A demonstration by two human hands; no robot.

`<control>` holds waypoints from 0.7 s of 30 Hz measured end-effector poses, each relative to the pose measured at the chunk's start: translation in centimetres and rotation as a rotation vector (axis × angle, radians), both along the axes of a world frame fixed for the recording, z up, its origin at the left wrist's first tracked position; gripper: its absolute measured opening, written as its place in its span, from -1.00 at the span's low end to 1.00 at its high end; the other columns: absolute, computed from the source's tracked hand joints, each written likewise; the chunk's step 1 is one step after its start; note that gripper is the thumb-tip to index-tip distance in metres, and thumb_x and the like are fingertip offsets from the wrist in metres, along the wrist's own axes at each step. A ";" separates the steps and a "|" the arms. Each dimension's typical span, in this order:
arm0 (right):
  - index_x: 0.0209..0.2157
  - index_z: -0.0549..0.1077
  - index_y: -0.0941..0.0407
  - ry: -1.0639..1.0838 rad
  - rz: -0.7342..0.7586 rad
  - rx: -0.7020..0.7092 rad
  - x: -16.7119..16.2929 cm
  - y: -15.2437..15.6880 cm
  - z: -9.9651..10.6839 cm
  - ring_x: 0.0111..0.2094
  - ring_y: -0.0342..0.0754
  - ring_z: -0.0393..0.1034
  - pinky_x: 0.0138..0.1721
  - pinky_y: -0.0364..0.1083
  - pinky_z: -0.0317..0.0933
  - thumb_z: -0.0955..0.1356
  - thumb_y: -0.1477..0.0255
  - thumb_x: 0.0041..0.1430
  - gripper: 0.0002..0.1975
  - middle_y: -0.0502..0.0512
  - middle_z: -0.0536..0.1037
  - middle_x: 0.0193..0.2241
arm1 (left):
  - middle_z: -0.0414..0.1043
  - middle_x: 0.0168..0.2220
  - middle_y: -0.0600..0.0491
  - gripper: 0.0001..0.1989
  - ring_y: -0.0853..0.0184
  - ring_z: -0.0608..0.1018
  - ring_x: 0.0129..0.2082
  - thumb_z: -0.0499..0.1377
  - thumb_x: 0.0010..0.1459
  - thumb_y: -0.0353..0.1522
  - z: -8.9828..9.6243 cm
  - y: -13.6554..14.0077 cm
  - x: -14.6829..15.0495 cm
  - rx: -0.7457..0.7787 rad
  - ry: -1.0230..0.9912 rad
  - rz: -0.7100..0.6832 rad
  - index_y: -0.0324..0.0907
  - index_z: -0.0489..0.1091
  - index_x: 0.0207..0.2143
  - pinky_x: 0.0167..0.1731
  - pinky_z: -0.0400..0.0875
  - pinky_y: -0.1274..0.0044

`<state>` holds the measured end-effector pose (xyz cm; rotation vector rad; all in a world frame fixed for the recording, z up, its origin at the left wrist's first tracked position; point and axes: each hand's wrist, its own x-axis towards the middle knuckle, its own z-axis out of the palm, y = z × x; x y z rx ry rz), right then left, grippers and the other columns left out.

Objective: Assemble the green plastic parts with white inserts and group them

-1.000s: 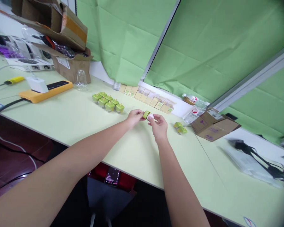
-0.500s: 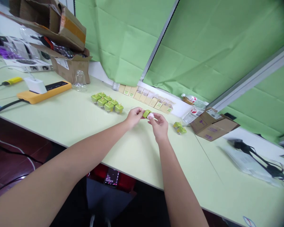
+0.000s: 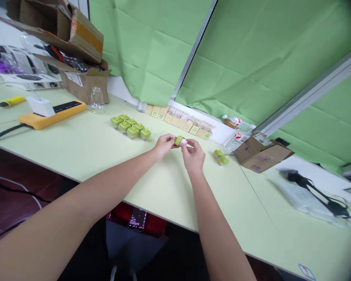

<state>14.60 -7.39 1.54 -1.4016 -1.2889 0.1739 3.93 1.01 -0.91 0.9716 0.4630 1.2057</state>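
Between my two hands, above the middle of the table, is a small green-topped container (image 3: 179, 141) with a whitish part facing right. My left hand (image 3: 165, 144) pinches its green side. The fingers of my right hand (image 3: 194, 155) close round the whitish end; they partly hide it, so I cannot tell whether the parts are joined. To the left, several similar green-lidded containers (image 3: 132, 132) with clear bases and small yellow tips stand grouped. A few more green-lidded containers (image 3: 222, 159) sit to the right of my right hand.
Small cardboard boxes (image 3: 179, 119) line the table's back edge. An orange power strip (image 3: 55, 115), a clear jar (image 3: 96, 100) and a yellow-handled screwdriver (image 3: 13, 101) lie left. On the right are a carton (image 3: 256, 154) and a black strap (image 3: 318, 195). A phone (image 3: 137, 219) rests below the front edge.
The view has shifted slightly. My right fingers have moved a little around the whitish end, and the container has turned slightly. Both hands keep hold of it.
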 end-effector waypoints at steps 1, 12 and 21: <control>-0.16 0.49 0.07 -0.005 0.000 0.004 0.0 0.0 0.0 -0.32 -0.02 0.56 -0.26 -0.06 0.43 0.40 0.10 0.09 -0.62 0.09 0.60 -0.16 | 0.49 -0.40 0.02 -0.84 0.38 0.57 -0.33 0.29 0.14 -0.40 0.0 -0.1 0.0 -0.004 -0.004 -0.007 -0.31 0.41 -0.43 -0.02 0.50 0.31; -0.20 0.54 0.07 -0.037 0.024 -0.017 0.3 0.4 -0.2 -0.34 0.02 0.57 -0.23 -0.01 0.45 0.41 0.13 0.07 -0.66 0.10 0.63 -0.22 | 0.45 -0.44 0.05 -0.82 0.40 0.54 -0.39 0.27 0.16 -0.41 -0.5 0.1 0.0 0.019 0.035 0.007 -0.30 0.38 -0.46 -0.07 0.51 0.31; -0.21 0.52 0.05 -0.014 0.001 -0.010 -0.1 0.5 -0.3 -0.31 0.03 0.57 -0.19 0.01 0.44 0.40 0.12 0.09 -0.67 0.11 0.63 -0.20 | 0.41 -0.46 0.09 -0.83 0.42 0.51 -0.40 0.25 0.16 -0.41 -0.1 -0.3 0.0 0.015 0.022 0.017 -0.28 0.36 -0.47 -0.10 0.52 0.36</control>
